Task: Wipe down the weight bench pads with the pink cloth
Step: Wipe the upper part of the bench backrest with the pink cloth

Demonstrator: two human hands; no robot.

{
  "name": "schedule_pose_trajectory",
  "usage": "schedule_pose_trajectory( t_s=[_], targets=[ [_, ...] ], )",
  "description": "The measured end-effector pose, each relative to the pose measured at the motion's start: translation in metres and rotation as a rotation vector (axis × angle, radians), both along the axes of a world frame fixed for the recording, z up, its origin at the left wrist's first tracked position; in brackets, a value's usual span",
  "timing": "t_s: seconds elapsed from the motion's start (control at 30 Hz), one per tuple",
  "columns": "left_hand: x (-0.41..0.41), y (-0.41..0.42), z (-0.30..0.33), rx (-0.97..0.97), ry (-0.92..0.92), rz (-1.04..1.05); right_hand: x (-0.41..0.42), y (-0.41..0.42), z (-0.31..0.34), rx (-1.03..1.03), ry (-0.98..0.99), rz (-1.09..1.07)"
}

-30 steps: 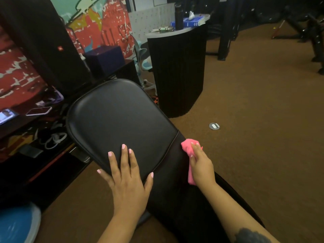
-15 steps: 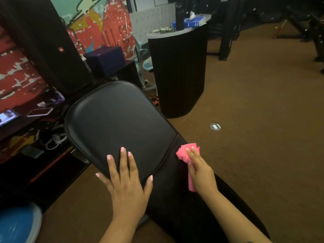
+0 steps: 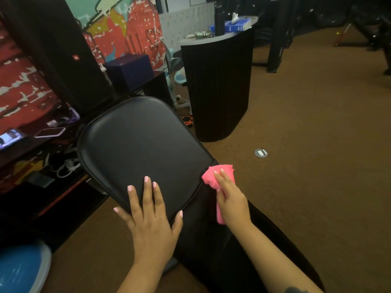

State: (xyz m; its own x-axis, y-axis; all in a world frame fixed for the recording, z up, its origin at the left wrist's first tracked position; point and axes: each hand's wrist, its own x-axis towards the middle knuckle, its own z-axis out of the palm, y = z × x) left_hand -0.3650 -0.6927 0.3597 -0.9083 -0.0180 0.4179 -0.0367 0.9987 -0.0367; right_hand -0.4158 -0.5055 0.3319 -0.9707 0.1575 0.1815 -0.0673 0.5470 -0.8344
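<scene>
head view: blue box (image 3: 237, 26) holds a tissue (image 3: 234, 17).

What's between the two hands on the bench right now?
Head view: only bare black pad surface and its piped seam lie between the left hand, flat on the seat pad, and the right hand holding the pink cloth.
</scene>
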Motion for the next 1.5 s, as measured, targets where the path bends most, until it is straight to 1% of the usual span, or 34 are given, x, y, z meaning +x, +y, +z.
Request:
schedule_pose_trajectory(
  t_s=[0.13, 0.2, 0.33, 0.4, 0.6, 0.67, 0.83, 0.97, 1.03, 1.1, 1.23, 1.37, 1.5],
  targets=[
    [0.0, 0.0, 0.001, -0.001, -0.008, -0.002, 0.008, 0.02, -0.011, 0.051, -0.026, 0.005],
    [0.0, -0.001, 0.0, 0.003, -0.002, -0.003, 0.001, 0.022, -0.01, 0.031, -0.065, -0.016],
    [-0.001, -0.001, -0.001, -0.011, 0.016, 0.0, -0.021, 0.011, 0.008, -0.077, -0.141, -0.131],
    [-0.001, -0.002, -0.002, -0.012, 0.025, -0.001, -0.025, 0.002, 0.015, -0.08, -0.126, -0.143],
    [0.0, 0.0, -0.002, -0.009, 0.024, 0.019, 0.007, -0.008, 0.004, -0.002, 0.009, 0.039],
    [-0.001, 0.001, -0.002, -0.007, 0.027, 0.015, 0.02, 0.002, -0.006, 0.022, 0.013, 0.071],
    [-0.001, 0.001, 0.0, 0.003, 0.036, 0.008, 0.015, 0.024, -0.018, -0.024, -0.095, -0.012],
    [-0.001, 0.0, 0.001, 0.001, 0.043, 0.002, -0.006, 0.016, -0.003, -0.085, -0.161, -0.116],
    [-0.001, -0.001, 0.001, -0.001, 0.041, 0.007, -0.008, 0.006, 0.006, -0.071, -0.117, -0.099],
    [-0.002, -0.001, 0.002, 0.0, 0.037, 0.016, -0.002, -0.003, 0.007, -0.053, -0.056, -0.039],
    [0.0, 0.001, 0.002, 0.001, 0.036, 0.013, 0.027, 0.001, -0.011, -0.051, 0.009, 0.056],
    [0.0, 0.002, 0.001, -0.003, 0.027, 0.015, 0.038, 0.024, -0.03, -0.092, -0.068, -0.021],
    [-0.001, 0.001, 0.002, -0.006, 0.031, 0.018, 0.014, 0.033, -0.026, -0.106, -0.198, -0.135]
  ],
)
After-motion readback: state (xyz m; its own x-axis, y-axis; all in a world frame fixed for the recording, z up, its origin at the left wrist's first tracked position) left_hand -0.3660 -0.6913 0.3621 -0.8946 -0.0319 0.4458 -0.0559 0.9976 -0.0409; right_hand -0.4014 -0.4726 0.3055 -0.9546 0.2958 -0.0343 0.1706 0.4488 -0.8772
